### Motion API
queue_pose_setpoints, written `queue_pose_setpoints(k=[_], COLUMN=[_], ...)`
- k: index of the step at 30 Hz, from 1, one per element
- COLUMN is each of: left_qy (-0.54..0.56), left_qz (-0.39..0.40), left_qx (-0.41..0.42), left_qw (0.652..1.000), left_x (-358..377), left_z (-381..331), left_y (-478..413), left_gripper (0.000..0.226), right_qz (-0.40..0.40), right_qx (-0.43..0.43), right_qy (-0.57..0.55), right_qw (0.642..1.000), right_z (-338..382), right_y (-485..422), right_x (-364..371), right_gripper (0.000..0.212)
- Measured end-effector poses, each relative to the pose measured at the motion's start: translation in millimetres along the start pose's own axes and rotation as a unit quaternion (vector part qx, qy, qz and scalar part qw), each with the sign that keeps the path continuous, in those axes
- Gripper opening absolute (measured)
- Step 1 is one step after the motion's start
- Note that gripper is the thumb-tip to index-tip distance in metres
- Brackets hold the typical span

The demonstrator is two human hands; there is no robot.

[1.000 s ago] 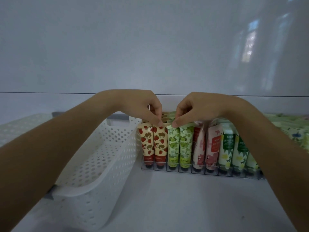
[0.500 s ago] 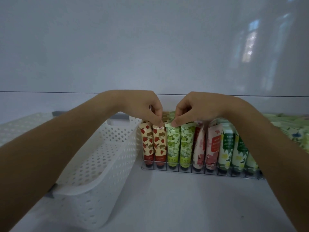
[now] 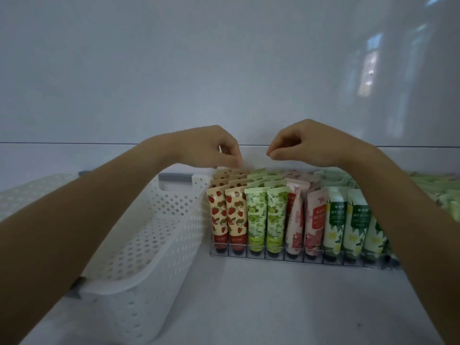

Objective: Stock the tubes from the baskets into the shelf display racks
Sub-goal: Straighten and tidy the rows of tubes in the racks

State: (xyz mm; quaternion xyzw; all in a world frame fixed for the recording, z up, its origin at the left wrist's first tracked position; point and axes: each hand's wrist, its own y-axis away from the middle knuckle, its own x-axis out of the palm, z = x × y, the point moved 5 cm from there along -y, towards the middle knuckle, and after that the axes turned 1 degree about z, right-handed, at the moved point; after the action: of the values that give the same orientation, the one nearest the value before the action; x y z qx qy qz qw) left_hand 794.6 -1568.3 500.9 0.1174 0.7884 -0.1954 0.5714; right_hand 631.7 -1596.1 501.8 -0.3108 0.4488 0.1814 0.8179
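Inspected white shelf [image 3: 273, 307]. Found white perforated basket [image 3: 129, 307] at left, showing no tubes inside. Found wire display rack [image 3: 293, 260] just beside it, packed in rows with strawberry tubes [image 3: 227, 220], grape tubes [image 3: 266, 220], pink blossom tubes [image 3: 316, 220] and green-flower tubes [image 3: 336, 220]. Judged stocking here near complete. Noted left hand [image 3: 214, 148] curled down at rear strawberry row, grip undeterminable. Noted right hand [image 3: 306, 143] curled, pinching nothing, clear above the rows.

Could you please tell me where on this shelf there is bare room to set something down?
Bare shelf lies in front of the wire rack, right of the white basket. The basket's visible floor is bare too. The rack's lanes are packed with tubes.
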Motion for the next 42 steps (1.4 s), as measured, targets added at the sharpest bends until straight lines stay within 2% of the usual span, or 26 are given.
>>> queue_pose_setpoints(k=[3,7,9,14,18,25,29,33,35,39,42], left_qy=[-0.057,-0.117,-0.130,-0.162,-0.206,-0.183,-0.182,-0.180,-0.184,-0.176,-0.193], left_qz=[-0.060,-0.012,-0.003,0.027,-0.005,-0.029,-0.046,-0.048,-0.052,-0.063,-0.064], left_qx=[-0.010,-0.014,-0.012,0.004,0.000,-0.007,-0.002,0.003,0.009,0.011,0.019], left_qw=[0.996,0.993,0.991,0.986,0.978,0.983,0.982,0.982,0.981,0.982,0.979], left_x=[-5,7,7,19,25,26,27,27,28,27,27], left_z=[7,11,11,3,6,10,13,14,15,19,17], left_y=[-14,-34,-40,-43,-41,-37,-37,-37,-37,-35,-35], left_gripper=[0.015,0.020,0.019,0.017,0.018,0.017,0.018,0.018,0.018,0.018,0.019], right_qz=[-0.079,-0.096,-0.104,-0.057,-0.040,-0.031,-0.023,0.008,0.008,-0.034,-0.109], right_qx=[0.013,0.018,0.005,-0.005,0.020,0.069,0.077,0.058,0.051,0.033,0.015], right_qy=[0.040,0.078,0.061,0.063,0.047,0.048,0.110,0.237,0.261,0.288,0.303], right_qw=[0.996,0.992,0.993,0.996,0.998,0.996,0.991,0.970,0.964,0.956,0.947], right_z=[-11,-18,-14,-7,-9,-5,1,11,12,12,19], right_y=[-8,-12,-13,-15,-16,-21,-24,-29,-30,-29,-31], right_x=[6,21,22,34,39,44,45,41,41,44,35], right_gripper=[0.009,0.013,0.013,0.013,0.013,0.014,0.016,0.020,0.020,0.019,0.019])
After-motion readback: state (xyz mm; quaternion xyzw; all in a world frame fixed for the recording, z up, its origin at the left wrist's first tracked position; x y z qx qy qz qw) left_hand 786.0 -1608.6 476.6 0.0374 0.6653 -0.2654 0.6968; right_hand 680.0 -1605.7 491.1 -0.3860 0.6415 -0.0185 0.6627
